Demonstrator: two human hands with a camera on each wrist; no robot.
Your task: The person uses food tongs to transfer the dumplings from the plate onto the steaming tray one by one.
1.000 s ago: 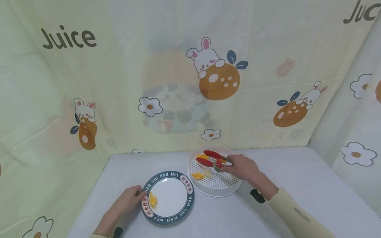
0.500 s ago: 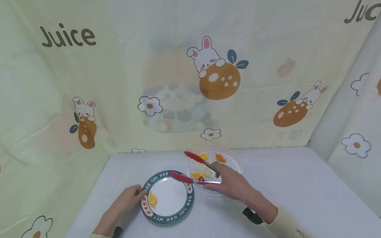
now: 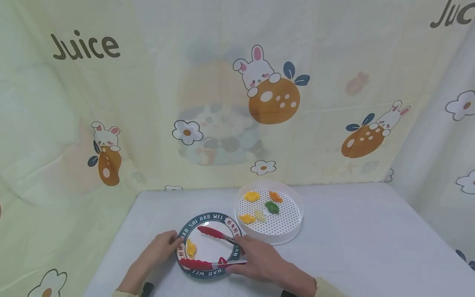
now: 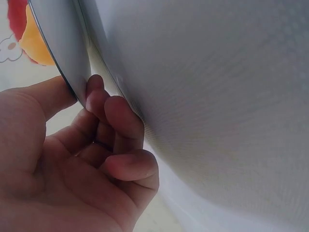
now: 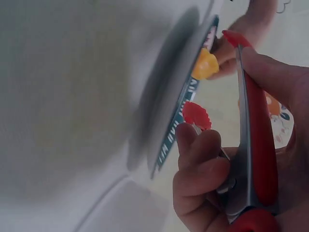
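My left hand (image 3: 161,247) pinches the left rim of a round plate (image 3: 219,249), white inside with a dark teal lettered rim. In the left wrist view its thumb lies over the plate's edge, with curled fingers beneath. A yellow dumpling-shaped piece (image 3: 191,248) rests at the plate's left side. My right hand (image 3: 259,260) grips red-tipped metal tongs (image 3: 211,232) over the plate. Their arms are spread wide, one tip beyond the yellow piece and one on its near side, with nothing between them in their grip. The right wrist view shows the tongs' red handle (image 5: 260,140) against the palm.
Behind the plate to the right stands a round white perforated tray (image 3: 283,225) with a raised wall. Several dumpling-shaped pieces lie in it, yellow, orange, pale and a green one (image 3: 272,207). A white cloth covers the table (image 3: 349,231); a printed curtain (image 3: 148,103) hangs behind.
My right hand has brought the tongs from over the perforated tray leftward and nearer, to above the plate, and their arms have spread. The green piece now shows in the tray. My left hand stays put.
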